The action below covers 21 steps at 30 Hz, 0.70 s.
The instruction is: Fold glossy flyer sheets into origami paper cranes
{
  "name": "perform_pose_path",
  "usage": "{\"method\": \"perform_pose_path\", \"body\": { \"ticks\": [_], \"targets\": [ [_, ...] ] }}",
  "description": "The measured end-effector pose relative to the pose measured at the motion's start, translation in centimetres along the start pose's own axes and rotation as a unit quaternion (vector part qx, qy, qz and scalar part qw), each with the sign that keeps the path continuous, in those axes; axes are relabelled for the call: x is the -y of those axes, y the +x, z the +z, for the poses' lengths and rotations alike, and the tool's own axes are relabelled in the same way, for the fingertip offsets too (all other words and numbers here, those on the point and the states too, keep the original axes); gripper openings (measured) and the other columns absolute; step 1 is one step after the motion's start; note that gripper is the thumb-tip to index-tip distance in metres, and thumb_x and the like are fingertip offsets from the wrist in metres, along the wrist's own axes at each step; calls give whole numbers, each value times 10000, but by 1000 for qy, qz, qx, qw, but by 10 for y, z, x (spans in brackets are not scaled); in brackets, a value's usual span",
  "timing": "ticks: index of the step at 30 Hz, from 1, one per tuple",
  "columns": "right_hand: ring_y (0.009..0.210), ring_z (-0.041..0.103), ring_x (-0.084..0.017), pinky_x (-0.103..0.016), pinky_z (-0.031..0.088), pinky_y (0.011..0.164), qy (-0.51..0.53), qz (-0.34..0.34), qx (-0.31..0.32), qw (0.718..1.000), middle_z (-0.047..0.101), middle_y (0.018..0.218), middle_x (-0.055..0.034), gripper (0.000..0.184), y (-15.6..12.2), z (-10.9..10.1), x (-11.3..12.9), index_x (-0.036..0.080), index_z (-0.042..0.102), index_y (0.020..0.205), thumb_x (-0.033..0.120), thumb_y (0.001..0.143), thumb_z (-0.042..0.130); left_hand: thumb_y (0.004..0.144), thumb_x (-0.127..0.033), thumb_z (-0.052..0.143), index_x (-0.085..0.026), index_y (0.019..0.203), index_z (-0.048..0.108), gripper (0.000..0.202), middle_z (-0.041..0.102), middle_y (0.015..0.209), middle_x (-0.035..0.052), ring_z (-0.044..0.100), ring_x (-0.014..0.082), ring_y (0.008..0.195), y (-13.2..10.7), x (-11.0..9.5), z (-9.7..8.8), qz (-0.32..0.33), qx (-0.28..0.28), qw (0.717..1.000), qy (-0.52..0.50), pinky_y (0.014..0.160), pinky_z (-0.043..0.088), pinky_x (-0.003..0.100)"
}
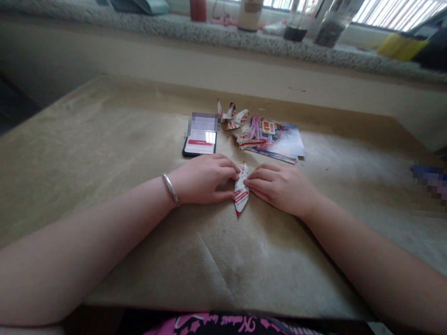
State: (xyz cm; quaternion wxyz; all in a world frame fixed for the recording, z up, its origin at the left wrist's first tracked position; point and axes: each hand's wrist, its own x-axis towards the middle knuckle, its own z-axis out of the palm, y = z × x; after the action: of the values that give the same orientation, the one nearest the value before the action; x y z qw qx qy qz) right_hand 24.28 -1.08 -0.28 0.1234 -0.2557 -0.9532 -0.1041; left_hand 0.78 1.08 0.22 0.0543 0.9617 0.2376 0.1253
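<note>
A narrow diamond-shaped piece of folded paper [241,194], white with red print, lies on the table in front of me, its long points toward and away from me. My left hand [210,179], with a silver bangle at the wrist, has its fingertips and thumb on the paper's left edge. From the other side, my right hand [280,187] presses its closed fingers onto the right edge. The undersides of both hands are hidden. Just beyond my left hand lies a phone [200,143] with a lit, partly blurred screen.
Past the paper, folded paper figures [237,121] sit beside a stack of colourful printed sheets [288,139]. A blurred-out blue item [440,189] lies at the table's right. Behind the table [93,140], bottles and jars line a stone windowsill [219,34].
</note>
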Motion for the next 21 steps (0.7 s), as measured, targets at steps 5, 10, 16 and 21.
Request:
{"method": "perform_pose_path", "body": {
  "ticks": [5,10,16,21],
  "targets": [
    [917,579,-183,-296,414,725,-30,-19,35,999,704,944,-69,262,0,-3,2,196,684,969,266,965,432,847,-405,611,-154,992,674,297,672,1106,99,613,209,1018,1,0,0,2,1,1000,-2,909,497,344],
    [896,572,-180,-286,407,710,-20,2,34,999,689,957,-73,239,1,-1,5,186,672,902,257,952,450,856,-366,596,-148,987,682,269,666,1128,100,613,211,1024,0,1,0,5,1,1000,1,911,498,346],
    [821,583,-169,-272,418,670,58,73,-17,995,685,922,-48,163,2,7,6,209,665,803,210,872,518,885,-307,555,-192,1022,681,219,681,1111,57,600,204,1034,1,2,3,11,-19,998,52,926,463,347],
    [848,611,-186,-306,461,787,189,100,-85,973,679,804,-44,113,1,15,0,205,654,759,135,782,568,896,-293,527,-206,984,695,208,700,1070,37,608,193,993,1,-2,3,14,-28,996,88,905,452,343]
  ]
}}
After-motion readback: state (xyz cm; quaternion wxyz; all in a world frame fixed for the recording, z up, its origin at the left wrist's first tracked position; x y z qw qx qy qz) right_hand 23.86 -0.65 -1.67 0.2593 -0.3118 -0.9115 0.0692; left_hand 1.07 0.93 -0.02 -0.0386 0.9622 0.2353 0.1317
